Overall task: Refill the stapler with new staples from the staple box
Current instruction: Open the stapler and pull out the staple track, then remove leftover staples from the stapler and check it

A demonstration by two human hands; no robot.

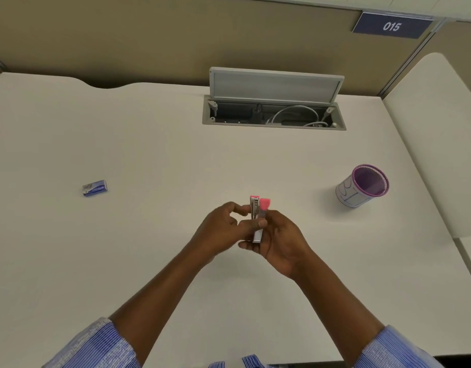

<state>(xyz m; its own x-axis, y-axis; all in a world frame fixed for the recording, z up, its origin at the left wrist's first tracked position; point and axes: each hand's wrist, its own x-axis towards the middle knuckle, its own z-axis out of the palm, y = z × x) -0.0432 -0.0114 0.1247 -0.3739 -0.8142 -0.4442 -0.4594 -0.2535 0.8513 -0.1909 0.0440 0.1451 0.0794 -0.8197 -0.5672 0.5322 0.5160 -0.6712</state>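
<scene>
Both hands raised together above the middle of the pale desk [149,144]: right hand [281,241] curled around the lower end of a small pink-and-metal stapler [258,216], left hand [223,231] pinching its metal upper part between thumb and fingers. Stapler held roughly upright, pink tips pointing away, clear of the desk surface. Blue staple box [94,188] lying well apart to the left, untouched; purple mesh cup [363,185] standing off to the right, open cable hatch [273,102] at the back.
</scene>
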